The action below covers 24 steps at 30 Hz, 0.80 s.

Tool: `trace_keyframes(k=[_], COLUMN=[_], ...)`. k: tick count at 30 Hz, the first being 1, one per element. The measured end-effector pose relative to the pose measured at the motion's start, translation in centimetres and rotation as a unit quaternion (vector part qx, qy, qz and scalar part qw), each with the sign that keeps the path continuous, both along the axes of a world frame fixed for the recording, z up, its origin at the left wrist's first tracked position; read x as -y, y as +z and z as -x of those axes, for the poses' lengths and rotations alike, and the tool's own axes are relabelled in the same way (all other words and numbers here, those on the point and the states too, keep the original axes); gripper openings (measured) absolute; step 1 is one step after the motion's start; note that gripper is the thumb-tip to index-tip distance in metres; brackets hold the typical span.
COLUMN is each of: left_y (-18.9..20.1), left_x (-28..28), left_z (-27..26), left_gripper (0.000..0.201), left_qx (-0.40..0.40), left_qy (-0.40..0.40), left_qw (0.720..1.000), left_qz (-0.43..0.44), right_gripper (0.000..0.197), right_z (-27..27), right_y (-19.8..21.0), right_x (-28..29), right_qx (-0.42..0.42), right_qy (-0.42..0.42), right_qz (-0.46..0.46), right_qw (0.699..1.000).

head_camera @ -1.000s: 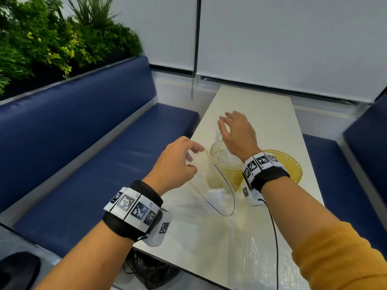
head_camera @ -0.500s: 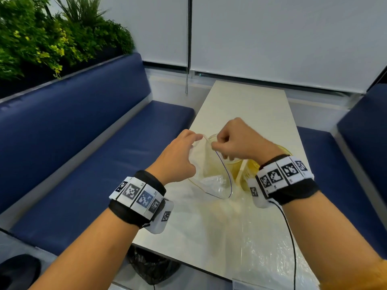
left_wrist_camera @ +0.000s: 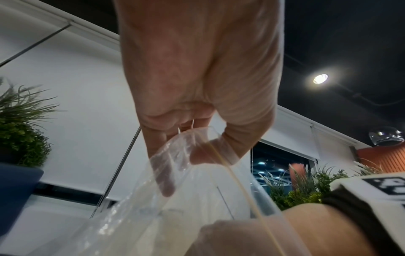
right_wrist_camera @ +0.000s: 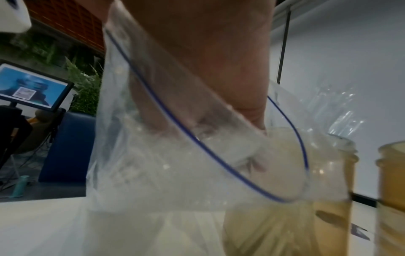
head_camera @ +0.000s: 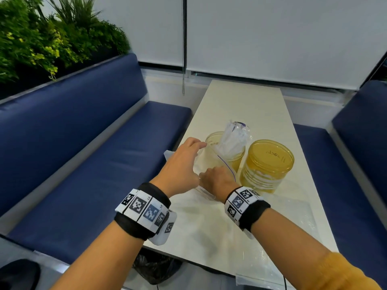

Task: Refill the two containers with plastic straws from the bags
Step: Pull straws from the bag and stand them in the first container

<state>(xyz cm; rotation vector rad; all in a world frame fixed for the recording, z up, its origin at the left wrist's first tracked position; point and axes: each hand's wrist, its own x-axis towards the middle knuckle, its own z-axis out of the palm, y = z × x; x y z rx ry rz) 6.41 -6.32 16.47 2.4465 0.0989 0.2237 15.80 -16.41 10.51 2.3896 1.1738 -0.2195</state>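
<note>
Two amber containers stand mid-table. The left container [head_camera: 234, 162] [right_wrist_camera: 328, 173] is open, and a bundle of clear straws [head_camera: 233, 139] sticks out of it. The right container [head_camera: 269, 164] has writing on its flat top. In front of them is a clear zip bag [head_camera: 206, 164] [left_wrist_camera: 175, 199] [right_wrist_camera: 153, 164] with a blue line at its mouth. My left hand [head_camera: 194, 149] [left_wrist_camera: 186, 161] pinches the bag's rim and holds it up. My right hand [head_camera: 217, 181] [right_wrist_camera: 219, 131] is plunged into the bag. Its fingers show only as a blur through the plastic.
The narrow white table [head_camera: 240, 105] runs between two blue benches [head_camera: 83, 164] [head_camera: 356, 164]. More clear plastic [head_camera: 293, 227] lies flat on the table's near end. A black bag [head_camera: 155, 266] sits on the floor under the near edge. Plants line the left bench back.
My right hand came down from the open container, met the bag's mouth, and now reaches inside the bag. My left hand still holds the rim, slightly further forward.
</note>
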Motion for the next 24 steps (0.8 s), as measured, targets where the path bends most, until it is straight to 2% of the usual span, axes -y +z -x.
trace_keyframes(k=[5, 10, 18, 20, 24], left_y=[-0.4, -0.7, -1.9, -2.3, -3.4], left_x=[0.0, 0.1, 1.1, 1.4, 1.7], left_z=[0.3, 0.5, 0.0, -0.2, -1.9], left_gripper=[0.082, 0.076, 0.097, 0.087, 0.045], left_qx=[0.002, 0.019, 0.012, 0.029, 0.061], left_qy=[0.000, -0.005, 0.013, 0.025, 0.096], left_qw=[1.000, 1.000, 1.000, 0.999, 0.992], left_qz=[0.021, 0.016, -0.004, -0.004, -0.045], right_gripper=[0.036, 0.047, 0.044, 0.043, 0.040], right_z=[0.4, 0.5, 0.9, 1.2, 1.6], right_y=[0.1, 1.5, 9.3, 11.3, 13.9], right_x=[0.6, 1.7, 3.7, 4.3, 4.1], right_qx=[-0.003, -0.037, 0.001, 0.021, 0.055], right_qy=[0.003, -0.054, -0.052, -0.042, -0.021], right_qz=[-0.044, -0.123, -0.186, -0.204, -0.255], right_qw=[0.999, 0.990, 0.981, 0.978, 0.965])
